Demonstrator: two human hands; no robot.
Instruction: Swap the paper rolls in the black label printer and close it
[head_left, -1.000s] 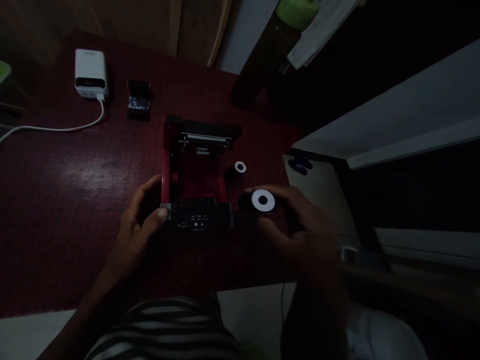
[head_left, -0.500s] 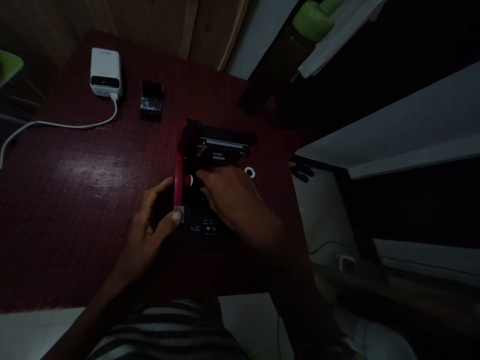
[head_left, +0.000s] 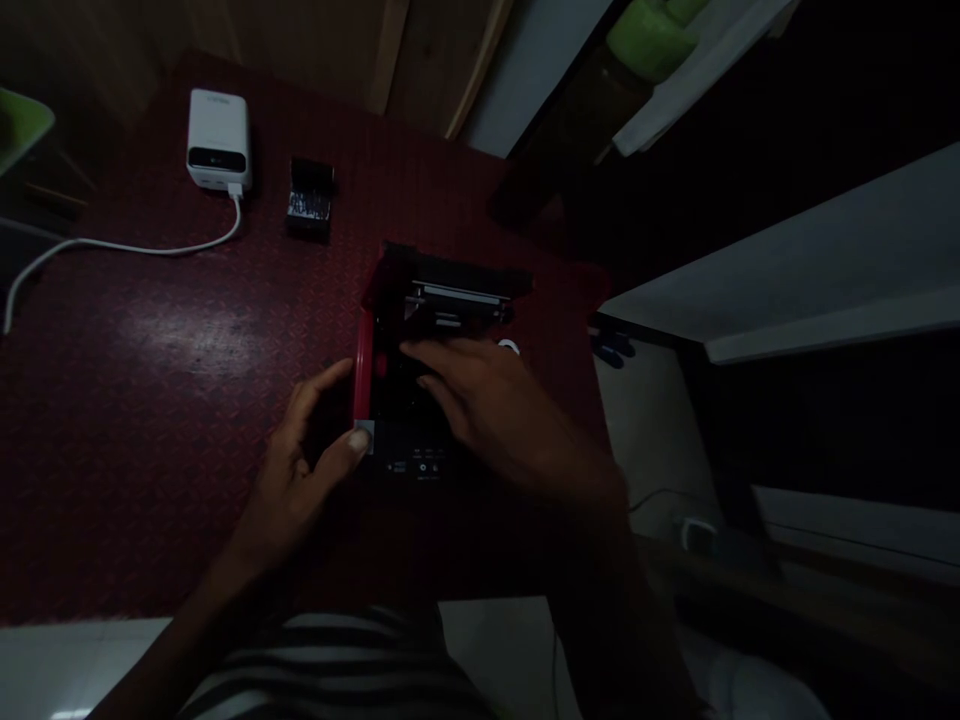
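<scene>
A small red and black printer (head_left: pixel 363 365) with its lid (head_left: pixel 465 285) raised stands on the table before me. At its front left corner my left hand (head_left: pixel 304 450) steadies it, thumb on the grey corner and fingers against the red side. My right hand (head_left: pixel 487 400) reaches over the open bay from the right, fingers stretched out and thumb apart, with nothing visible between them. Dark shadow hides most of the bay. A white ring-shaped thing (head_left: pixel 509 346) lies just beyond my right hand, partly covered by it.
On the dark red patterned table (head_left: pixel 187 400), a white power bank (head_left: pixel 218 135) with a plugged-in white cable (head_left: pixel 142 249) stands at the back left. Beside it lies a black, shiny-faced object (head_left: pixel 309 203). A green-capped bottle (head_left: pixel 649 45) rises at the back right.
The fingers of my right hand have loosened and straightened, shifting slightly right. The white round end seen near its fingertips in the bay no longer shows. My left hand keeps its place on the printer.
</scene>
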